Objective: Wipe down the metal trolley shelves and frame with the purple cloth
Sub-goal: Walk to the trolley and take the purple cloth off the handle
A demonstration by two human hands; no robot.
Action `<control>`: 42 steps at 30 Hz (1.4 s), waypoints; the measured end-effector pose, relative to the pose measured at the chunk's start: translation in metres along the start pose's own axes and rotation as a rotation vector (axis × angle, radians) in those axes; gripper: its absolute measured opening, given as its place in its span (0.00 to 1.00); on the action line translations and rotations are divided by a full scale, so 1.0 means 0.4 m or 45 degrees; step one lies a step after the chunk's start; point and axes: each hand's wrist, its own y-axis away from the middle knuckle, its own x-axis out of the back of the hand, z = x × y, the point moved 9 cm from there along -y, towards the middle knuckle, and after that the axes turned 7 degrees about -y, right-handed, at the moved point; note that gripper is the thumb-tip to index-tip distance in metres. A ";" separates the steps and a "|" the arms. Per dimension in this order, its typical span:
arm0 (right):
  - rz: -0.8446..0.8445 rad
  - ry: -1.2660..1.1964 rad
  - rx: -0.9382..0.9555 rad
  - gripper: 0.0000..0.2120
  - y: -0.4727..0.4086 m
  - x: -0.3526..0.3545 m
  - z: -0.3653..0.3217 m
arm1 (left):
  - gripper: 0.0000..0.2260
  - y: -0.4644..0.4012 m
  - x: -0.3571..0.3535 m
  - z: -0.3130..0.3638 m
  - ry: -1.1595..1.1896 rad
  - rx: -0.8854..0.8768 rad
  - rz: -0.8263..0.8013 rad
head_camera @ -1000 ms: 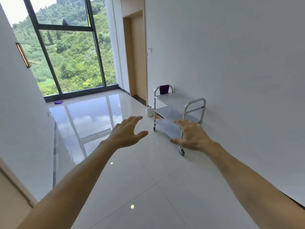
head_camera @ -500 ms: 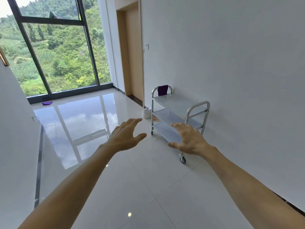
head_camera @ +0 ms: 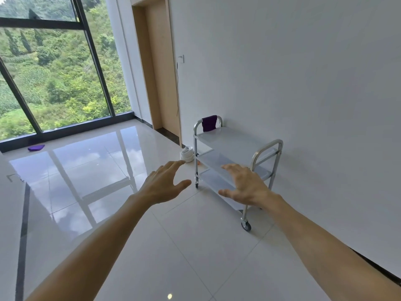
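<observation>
Both bare hands, left [head_camera: 161, 185] and right [head_camera: 246, 187], reach forward with fingers spread, empty. The right hides part of the three-shelf steel trolley [head_camera: 236, 146]; the purple cloth [head_camera: 209, 123] drapes its far handle.

**Both arms stretched forward, hands open and empty**

The left hand [head_camera: 161, 186] is held out in front of the body, palm down, fingers [head_camera: 173, 166] spread and slightly curled, thumb pointing to the right. Its bare forearm runs back to the lower left. The right hand [head_camera: 245, 186] is level with it and well apart from it, also palm down, fingers loosely spread, thumb pointing left toward the other hand. Its bare forearm runs back to the lower right. Neither hand touches or holds anything.
</observation>
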 end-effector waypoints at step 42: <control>-0.012 -0.140 -0.318 0.36 -1.908 -0.252 0.495 | 0.30 -1.873 -0.348 -0.829 0.311 -0.150 -0.153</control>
